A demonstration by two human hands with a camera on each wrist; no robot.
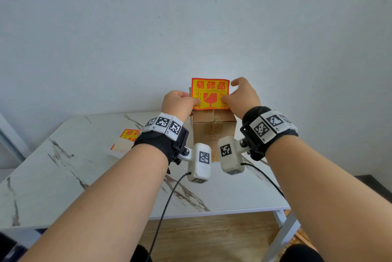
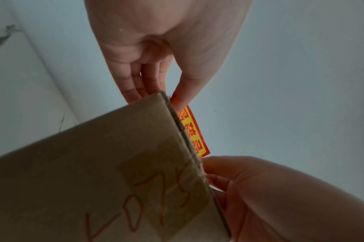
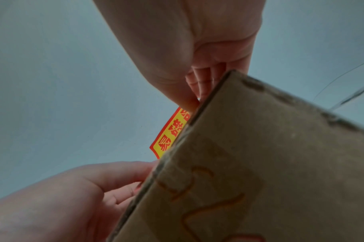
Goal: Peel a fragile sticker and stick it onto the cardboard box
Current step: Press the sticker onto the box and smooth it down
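Note:
A red-and-yellow fragile sticker (image 1: 211, 90) stands upright just above the top of the brown cardboard box (image 1: 214, 128) on the table. My left hand (image 1: 189, 102) pinches the sticker's lower left edge. My right hand (image 1: 229, 99) pinches its lower right edge, index finger raised beside the upper corner. In the left wrist view the sticker (image 2: 194, 131) shows edge-on behind the box (image 2: 114, 163), under my left thumb. The right wrist view shows the sticker (image 3: 168, 135) behind the box (image 3: 260, 163). Whether the sticker touches the box is hidden.
A sheet with another fragile sticker (image 1: 127, 136) lies on the white marble table (image 1: 84, 177), left of the box and partly behind my left wrist. A plain wall stands close behind the box. The table's front edge is near my forearms, wooden floor below.

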